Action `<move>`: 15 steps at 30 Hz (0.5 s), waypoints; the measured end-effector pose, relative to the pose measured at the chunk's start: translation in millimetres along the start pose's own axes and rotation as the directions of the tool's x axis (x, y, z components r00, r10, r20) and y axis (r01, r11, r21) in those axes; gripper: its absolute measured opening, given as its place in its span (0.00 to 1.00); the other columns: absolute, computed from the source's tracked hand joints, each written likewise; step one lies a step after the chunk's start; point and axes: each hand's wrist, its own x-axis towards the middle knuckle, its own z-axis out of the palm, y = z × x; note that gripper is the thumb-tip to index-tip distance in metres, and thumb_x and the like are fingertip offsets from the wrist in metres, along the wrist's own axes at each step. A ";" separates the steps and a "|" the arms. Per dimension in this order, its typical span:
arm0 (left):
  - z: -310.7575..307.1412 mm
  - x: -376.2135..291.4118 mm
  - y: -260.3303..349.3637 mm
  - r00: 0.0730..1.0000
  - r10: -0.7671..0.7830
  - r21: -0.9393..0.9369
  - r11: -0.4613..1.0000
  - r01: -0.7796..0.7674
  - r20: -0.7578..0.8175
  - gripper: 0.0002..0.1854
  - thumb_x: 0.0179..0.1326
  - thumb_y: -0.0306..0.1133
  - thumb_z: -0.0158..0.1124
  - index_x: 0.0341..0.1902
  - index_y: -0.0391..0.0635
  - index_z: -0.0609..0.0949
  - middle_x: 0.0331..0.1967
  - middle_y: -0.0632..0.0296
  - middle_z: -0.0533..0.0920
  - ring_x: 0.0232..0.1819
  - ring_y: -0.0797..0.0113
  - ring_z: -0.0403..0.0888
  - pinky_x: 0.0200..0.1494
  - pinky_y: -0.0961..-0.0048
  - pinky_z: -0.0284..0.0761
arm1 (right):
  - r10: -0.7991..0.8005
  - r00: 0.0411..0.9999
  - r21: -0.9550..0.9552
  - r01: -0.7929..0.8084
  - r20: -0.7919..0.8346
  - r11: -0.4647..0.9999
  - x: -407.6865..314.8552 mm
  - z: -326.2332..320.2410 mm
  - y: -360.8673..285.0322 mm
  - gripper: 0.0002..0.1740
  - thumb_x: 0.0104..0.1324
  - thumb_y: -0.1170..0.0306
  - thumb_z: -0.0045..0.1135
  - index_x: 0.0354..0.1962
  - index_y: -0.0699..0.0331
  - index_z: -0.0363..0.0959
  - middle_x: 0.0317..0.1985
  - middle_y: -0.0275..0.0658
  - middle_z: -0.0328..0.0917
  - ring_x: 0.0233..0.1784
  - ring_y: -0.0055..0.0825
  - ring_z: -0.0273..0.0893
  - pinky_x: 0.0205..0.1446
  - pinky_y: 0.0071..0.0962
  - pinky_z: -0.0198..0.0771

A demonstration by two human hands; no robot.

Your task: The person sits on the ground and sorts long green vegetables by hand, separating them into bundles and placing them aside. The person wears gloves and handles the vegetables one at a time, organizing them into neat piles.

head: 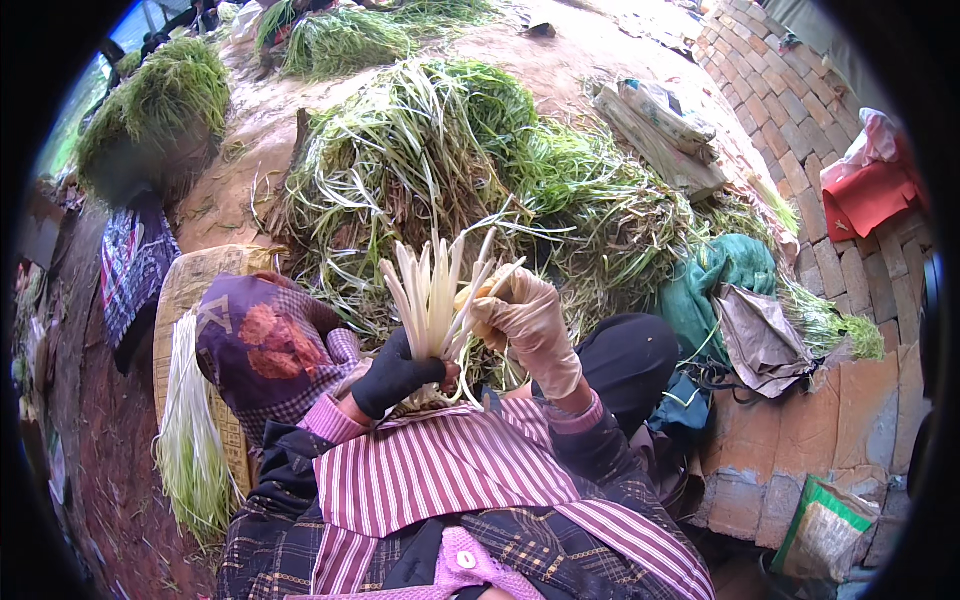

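Note:
A bunch of pale, blanched stalks (pixel 429 300), probably garlic chives, stands upright before my chest with its whitish ends fanned at the top. My left hand (pixel 397 375), in a black glove with bare fingertips, is wrapped around its lower part. Thin loose strands hang below that grip. At the bunch's right side, my right hand (pixel 525 322) wears a loose cream rubber glove and has its fingers pinched on one or more outer stalks; the exact hold is partly hidden by the glove. A striped apron (pixel 442 476) covers my lap under both hands.
A large heap of green leaves and stalks (pixel 405 157) lies just ahead. Trimmed pale stalks (pixel 187 420) rest on a yellow cardboard-like sheet (pixel 210 277) at left. To the right are a green mesh bag (pixel 720 285), brick paving (pixel 810 150) and a green-and-white packet (pixel 821 529).

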 end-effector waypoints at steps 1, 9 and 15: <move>-1.5 0.7 -0.3 1.000 -0.015 -0.036 0.999 0.015 0.020 0.20 0.54 0.20 0.66 0.52 0.38 0.75 0.29 0.60 0.80 0.27 0.71 0.79 0.32 0.74 0.76 | -0.003 1.000 0.001 0.003 0.022 1.000 1.9 0.1 -0.6 0.11 0.63 0.70 0.65 0.29 0.66 0.71 0.25 0.30 0.75 0.24 0.09 0.70 0.23 0.10 0.66; -6.0 3.0 -13.3 0.996 -0.003 -0.065 0.998 0.008 0.089 0.11 0.55 0.21 0.64 0.41 0.37 0.76 0.26 0.60 0.79 0.23 0.70 0.79 0.28 0.73 0.76 | -0.023 0.998 -0.114 0.029 0.056 0.993 15.9 -1.8 2.4 0.12 0.62 0.67 0.66 0.31 0.65 0.72 0.23 0.29 0.74 0.22 0.08 0.68 0.20 0.12 0.62; -5.3 2.2 -3.8 0.999 -0.023 -0.134 0.991 0.029 0.039 0.12 0.53 0.21 0.65 0.41 0.36 0.76 0.26 0.58 0.79 0.25 0.65 0.81 0.30 0.71 0.78 | -0.306 0.940 -0.172 0.280 -0.152 0.945 23.4 -29.7 -18.0 0.15 0.71 0.62 0.52 0.47 0.66 0.73 0.33 0.31 0.78 0.27 0.09 0.69 0.27 0.08 0.63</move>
